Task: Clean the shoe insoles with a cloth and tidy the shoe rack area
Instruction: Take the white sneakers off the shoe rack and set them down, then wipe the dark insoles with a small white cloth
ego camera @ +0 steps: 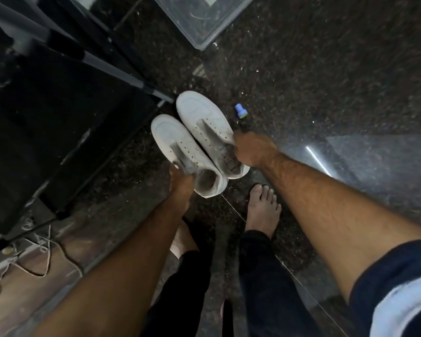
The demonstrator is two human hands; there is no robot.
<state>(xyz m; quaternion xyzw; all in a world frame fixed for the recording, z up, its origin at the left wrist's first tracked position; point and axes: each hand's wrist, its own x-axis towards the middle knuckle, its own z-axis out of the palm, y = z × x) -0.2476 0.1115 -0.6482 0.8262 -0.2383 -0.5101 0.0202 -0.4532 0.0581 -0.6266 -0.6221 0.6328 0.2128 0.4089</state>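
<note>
Two white sneakers without laces sit side by side over the dark speckled floor, toes pointing away from me. My left hand (180,182) grips the tongue of the left sneaker (180,147). My right hand (253,149) holds the right sneaker (204,122) at its side near the heel. Whether the shoes rest on the floor or hang just above it is unclear. The insoles are hidden inside the shoes. No cloth is visible.
A black shoe rack (58,117) with grey metal poles stands at the left. White laces (34,251) lie on the floor beside it. A small bottle with a blue cap (240,112) stands beside the right sneaker. A clear plastic bin (199,18) is ahead. My bare feet are below the shoes.
</note>
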